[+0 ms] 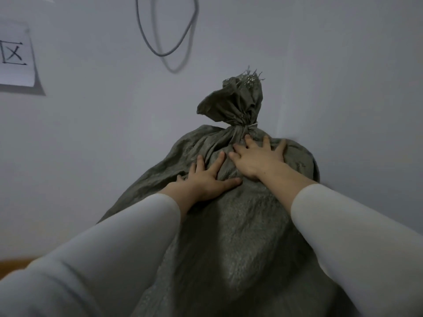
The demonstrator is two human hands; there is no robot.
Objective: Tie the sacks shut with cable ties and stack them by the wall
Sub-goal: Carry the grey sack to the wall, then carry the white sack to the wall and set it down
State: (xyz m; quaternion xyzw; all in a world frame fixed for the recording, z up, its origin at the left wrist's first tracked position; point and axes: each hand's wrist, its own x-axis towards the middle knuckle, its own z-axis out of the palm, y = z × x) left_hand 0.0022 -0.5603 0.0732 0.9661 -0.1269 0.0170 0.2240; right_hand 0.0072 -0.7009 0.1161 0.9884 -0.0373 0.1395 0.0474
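Sack [240, 225] tied at neck, against pale wall [103, 138], left hand [203, 179] and right hand [258, 160] flat on it, grip wide

Both arms stretch forward from the bottom of the frame, the left sleeve [114, 248] and right sleeve [343, 225] pale and long, ending just short of bare wrists. The left hand [203, 179] lies palm down, fingers straight and spread, thumb extended toward the right wrist. The right hand [256, 159] sits farther forward, also palm down, its fingers [265, 143] splayed wide and its thumb out to the left. Neither hand curls around anything, and the two lie close side by side.
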